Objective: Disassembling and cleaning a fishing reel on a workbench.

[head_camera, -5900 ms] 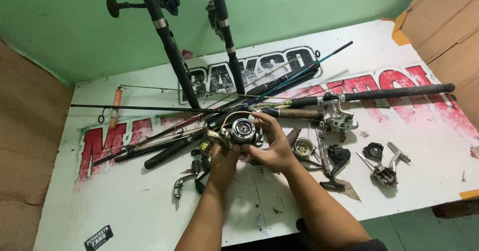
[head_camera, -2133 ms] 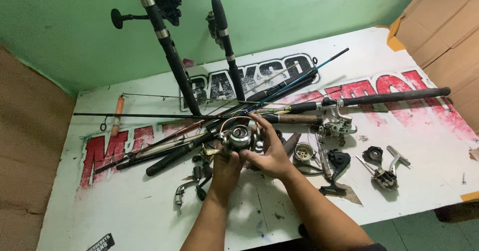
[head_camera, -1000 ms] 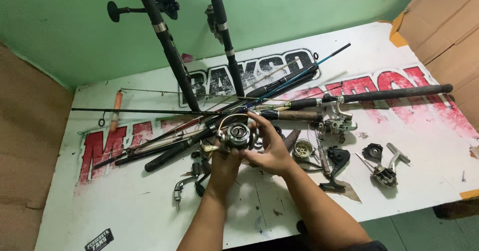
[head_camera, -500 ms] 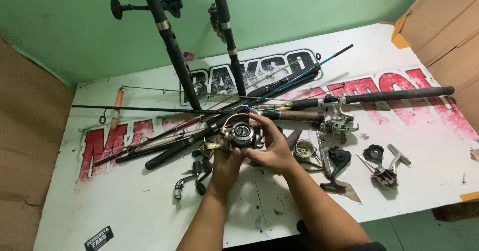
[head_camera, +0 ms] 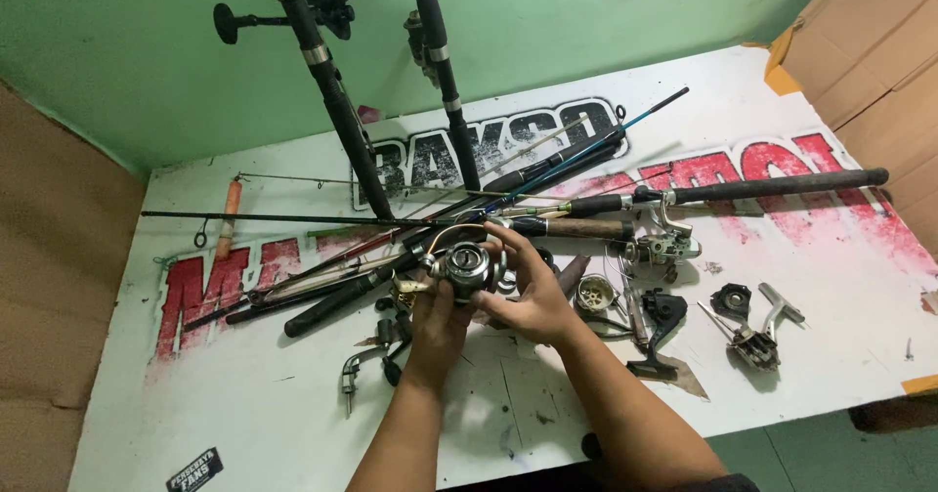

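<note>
Between two hands [head_camera: 440, 321] [head_camera: 528, 297], seemingly one reel [head_camera: 467, 267]

The underside of the spinning reel [head_camera: 467, 265] is hidden by the hands, the left hand [head_camera: 437, 318] covering its foot and the right hand [head_camera: 525, 297] its far flank. Above the hands, two upright rods [head_camera: 332, 91] run out past the top edge, their upper lengths cut off. Just left of the left hand, the small dark parts [head_camera: 386, 334] blur together. Right of the hands, the surface [head_camera: 840, 257] is clipped by the frame.
</note>
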